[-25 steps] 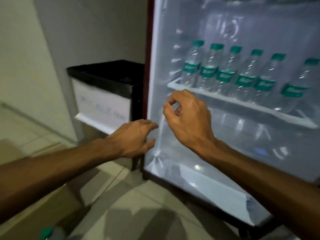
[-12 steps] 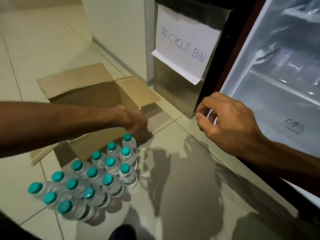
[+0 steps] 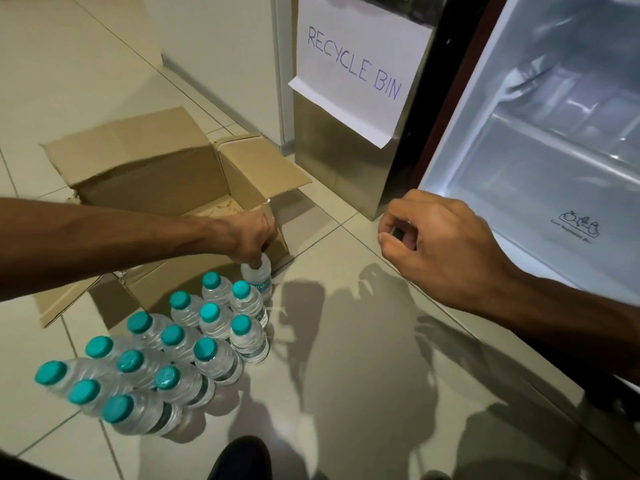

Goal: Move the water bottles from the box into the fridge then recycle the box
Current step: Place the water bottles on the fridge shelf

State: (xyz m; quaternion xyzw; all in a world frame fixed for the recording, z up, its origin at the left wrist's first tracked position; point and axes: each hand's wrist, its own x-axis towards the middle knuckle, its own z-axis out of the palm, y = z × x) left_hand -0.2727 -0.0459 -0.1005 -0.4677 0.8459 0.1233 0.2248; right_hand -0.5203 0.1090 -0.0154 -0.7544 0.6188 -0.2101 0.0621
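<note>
Several clear water bottles [image 3: 211, 320] with teal caps stand in rows on the tiled floor. My left hand [image 3: 251, 237] grips the cap end of the bottle [image 3: 258, 277] nearest the open cardboard box [image 3: 152, 168], which lies behind the rows with its flaps spread. My right hand [image 3: 433, 237] hovers above the floor in front of the open fridge [image 3: 540, 161], its fingers loosely curled and holding nothing. The fridge's lower compartment shows at the right, with no bottles visible in it.
A steel bin [image 3: 341, 161] with a paper sign reading RECYCLE BIN [image 3: 353, 67] stands between the wall and the fridge. My dark shoe [image 3: 239, 459] is at the bottom edge. Bare tiles lie between the bottles and the fridge.
My view swung down from the fridge shelf of bottles to the floor. My left hand reached to the bottle rows and took hold of the bottle nearest the box.
</note>
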